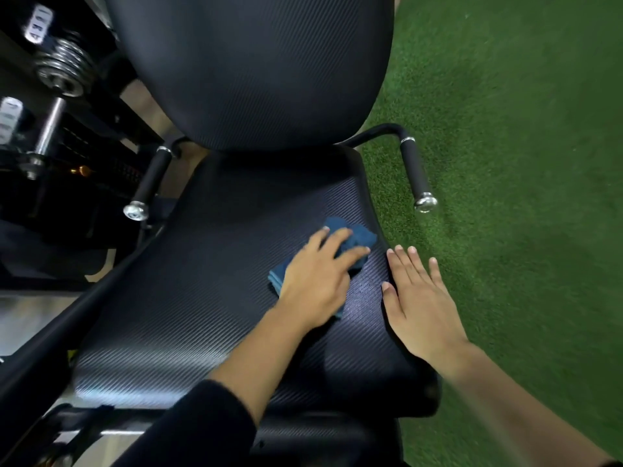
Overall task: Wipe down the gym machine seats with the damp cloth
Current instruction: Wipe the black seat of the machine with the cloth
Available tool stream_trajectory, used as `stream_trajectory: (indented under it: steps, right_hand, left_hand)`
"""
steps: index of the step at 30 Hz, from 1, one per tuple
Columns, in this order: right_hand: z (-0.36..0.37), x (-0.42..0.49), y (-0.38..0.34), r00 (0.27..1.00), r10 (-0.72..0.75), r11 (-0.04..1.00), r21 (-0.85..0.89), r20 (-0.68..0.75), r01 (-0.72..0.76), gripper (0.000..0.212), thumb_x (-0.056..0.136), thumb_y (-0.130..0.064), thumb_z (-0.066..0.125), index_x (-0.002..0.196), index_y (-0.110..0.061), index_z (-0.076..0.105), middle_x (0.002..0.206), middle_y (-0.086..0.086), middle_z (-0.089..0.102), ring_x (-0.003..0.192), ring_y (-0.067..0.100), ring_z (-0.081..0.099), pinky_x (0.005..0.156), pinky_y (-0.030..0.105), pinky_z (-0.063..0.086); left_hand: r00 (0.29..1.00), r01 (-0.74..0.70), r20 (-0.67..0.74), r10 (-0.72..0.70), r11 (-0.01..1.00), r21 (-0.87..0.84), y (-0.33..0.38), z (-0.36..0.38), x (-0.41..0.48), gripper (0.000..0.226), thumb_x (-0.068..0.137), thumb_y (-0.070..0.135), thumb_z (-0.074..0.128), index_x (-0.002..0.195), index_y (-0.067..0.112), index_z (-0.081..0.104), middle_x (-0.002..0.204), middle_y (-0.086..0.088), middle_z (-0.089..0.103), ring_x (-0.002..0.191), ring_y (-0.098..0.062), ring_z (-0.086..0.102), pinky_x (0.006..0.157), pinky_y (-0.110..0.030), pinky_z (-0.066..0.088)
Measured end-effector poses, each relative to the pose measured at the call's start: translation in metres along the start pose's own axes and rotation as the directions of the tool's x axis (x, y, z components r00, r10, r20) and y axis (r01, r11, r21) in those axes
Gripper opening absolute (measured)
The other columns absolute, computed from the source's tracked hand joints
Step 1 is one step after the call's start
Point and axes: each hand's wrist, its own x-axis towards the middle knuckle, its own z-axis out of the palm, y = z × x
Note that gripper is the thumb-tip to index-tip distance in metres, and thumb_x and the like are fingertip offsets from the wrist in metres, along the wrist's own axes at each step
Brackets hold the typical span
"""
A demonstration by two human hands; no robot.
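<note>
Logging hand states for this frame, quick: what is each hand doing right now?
Left hand: open, pressing the blue cloth onto the seat.
Right hand: open, flat at the seat's right edge, holding nothing.

Cloth (363, 236) on seat (188, 298) under left hand (313, 284), right hand (421, 306) just beside

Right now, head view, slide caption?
Left hand presses blue cloth on black seat; right hand flat at its edge.
</note>
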Motion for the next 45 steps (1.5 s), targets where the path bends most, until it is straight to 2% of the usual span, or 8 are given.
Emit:
stream_trajectory:
  steps: [8, 15, 20, 24, 28, 34, 41, 45]
  right_hand:
    - [-0.005, -0.025, -0.006, 0.999, 0.006, 1.0, -0.023, 0.039, -0.005, 0.075, 0.086, -0.044, -0.005, 0.151, -0.011, 0.012, 0.159, 0.003, 0.011, 0.143, 0.011, -0.006, 0.118, 0.036, -0.006]
    - [-0.003, -0.02, -0.03, 0.999, -0.037, 0.998, -0.053, 0.027, 0.038, 0.075, 0.087, -0.045, -0.004, 0.151, -0.01, 0.012, 0.159, 0.004, 0.009, 0.145, 0.013, -0.006, 0.118, 0.037, -0.008]
    - [0.004, -0.004, -0.062, 0.994, -0.106, 0.993, -0.046, 0.017, 0.106, 0.077, 0.086, -0.046, -0.003, 0.151, -0.01, 0.017, 0.159, 0.005, 0.013, 0.147, 0.018, 0.001, 0.119, 0.039, -0.007]
    - [0.01, -0.003, -0.077, 0.99, -0.132, 0.988, -0.074, 0.04, 0.135, 0.078, 0.084, -0.046, -0.005, 0.151, -0.01, 0.016, 0.159, 0.006, 0.011, 0.147, 0.019, 0.001, 0.119, 0.041, -0.005]
    - [0.011, -0.009, -0.07, 0.99, -0.137, 0.987, -0.076, 0.038, 0.14, 0.076, 0.086, -0.045, -0.004, 0.151, -0.011, 0.015, 0.159, 0.004, 0.01, 0.147, 0.018, 0.001, 0.119, 0.041, -0.005]
    - [0.005, -0.022, -0.056, 0.991, -0.134, 0.985, -0.102, 0.027, 0.136, 0.07, 0.09, -0.044, 0.002, 0.15, -0.011, 0.02, 0.158, 0.005, 0.016, 0.147, 0.02, 0.006, 0.119, 0.041, -0.003]
    - [0.0, -0.036, -0.055, 0.997, -0.07, 0.992, -0.104, 0.039, 0.074, 0.069, 0.091, -0.042, 0.005, 0.149, -0.009, 0.025, 0.156, 0.006, 0.021, 0.146, 0.022, 0.009, 0.118, 0.041, -0.002]
    - [-0.009, -0.037, -0.077, 0.998, -0.011, 0.997, -0.07, 0.068, 0.016, 0.08, 0.084, -0.046, -0.004, 0.148, -0.009, 0.025, 0.157, 0.008, 0.021, 0.147, 0.023, 0.006, 0.117, 0.04, -0.006]
  left_hand:
    - [0.982, 0.167, -0.094, -0.162, 0.985, 0.046, -0.056, -0.026, -0.103, 0.053, 0.078, 0.022, 0.036, 0.126, 0.03, 0.058, 0.136, -0.006, 0.049, 0.117, -0.033, 0.045, 0.097, -0.043, 0.046]
    - [0.646, 0.75, -0.221, -0.73, 0.661, 0.009, -0.105, -0.043, -0.084, 0.043, 0.092, 0.019, 0.043, 0.134, 0.027, 0.052, 0.147, -0.006, 0.035, 0.125, -0.035, 0.032, 0.093, -0.047, 0.04]
    - [0.891, 0.436, -0.185, -0.416, 0.895, 0.09, -0.047, -0.025, -0.092, 0.05, 0.08, 0.025, 0.033, 0.121, 0.027, 0.062, 0.13, -0.008, 0.053, 0.11, -0.034, 0.046, 0.086, -0.041, 0.049]
    - [0.957, 0.258, -0.16, -0.242, 0.962, 0.091, -0.032, -0.02, -0.143, 0.047, 0.083, 0.023, 0.04, 0.126, 0.027, 0.058, 0.135, -0.008, 0.051, 0.12, -0.036, 0.045, 0.097, -0.041, 0.044]
    - [0.902, 0.372, -0.281, -0.329, 0.921, 0.116, -0.078, -0.029, -0.185, 0.047, 0.082, 0.021, 0.041, 0.125, 0.024, 0.061, 0.133, -0.012, 0.05, 0.115, -0.039, 0.045, 0.101, -0.045, 0.04]
    - [0.596, 0.775, -0.299, -0.745, 0.631, -0.028, -0.099, -0.039, -0.147, 0.038, 0.09, 0.023, 0.045, 0.125, 0.024, 0.06, 0.14, -0.007, 0.045, 0.12, -0.036, 0.038, 0.091, -0.048, 0.045]
    - [0.823, 0.56, -0.109, -0.558, 0.828, -0.011, -0.038, -0.029, -0.108, 0.05, 0.087, 0.038, 0.031, 0.128, 0.028, 0.058, 0.142, -0.007, 0.044, 0.125, -0.036, 0.038, 0.1, -0.046, 0.039]
    - [0.833, 0.49, -0.078, -0.548, 0.795, -0.357, -0.036, -0.041, -0.123, 0.04, 0.098, 0.034, 0.042, 0.138, 0.039, 0.045, 0.154, 0.008, 0.027, 0.139, -0.02, 0.02, 0.11, -0.033, 0.027]
